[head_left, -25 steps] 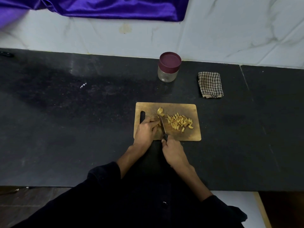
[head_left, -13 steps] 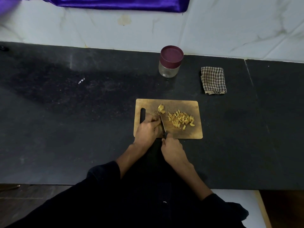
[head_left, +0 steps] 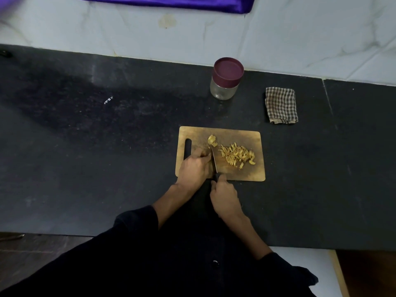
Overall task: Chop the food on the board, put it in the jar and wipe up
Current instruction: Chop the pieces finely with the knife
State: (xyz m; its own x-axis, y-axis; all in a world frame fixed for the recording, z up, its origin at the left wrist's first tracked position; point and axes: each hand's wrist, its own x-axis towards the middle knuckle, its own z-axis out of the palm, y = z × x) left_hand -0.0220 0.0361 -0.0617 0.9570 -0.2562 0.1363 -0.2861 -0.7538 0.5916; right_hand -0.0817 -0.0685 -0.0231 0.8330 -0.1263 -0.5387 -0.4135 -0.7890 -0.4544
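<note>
We find no text, label, brand or number that we can read anywhere in the head view. The only candidate is a small white mark (head_left: 108, 100) on the black countertop (head_left: 128, 168), left of the jar (head_left: 226, 79), and it is too small and blurred for us to make out.

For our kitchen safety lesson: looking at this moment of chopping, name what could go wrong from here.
1. The left hand sits on the board with its fingertips right beside the knife blade, so a slip could cut them.
2. The jar has its lid on and stands apart from the chopping board, so the chopped pieces may spill on the counter during transfer.
3. The right hand grips the handle at the board's near edge, so a hard stroke might shift the board.
</note>
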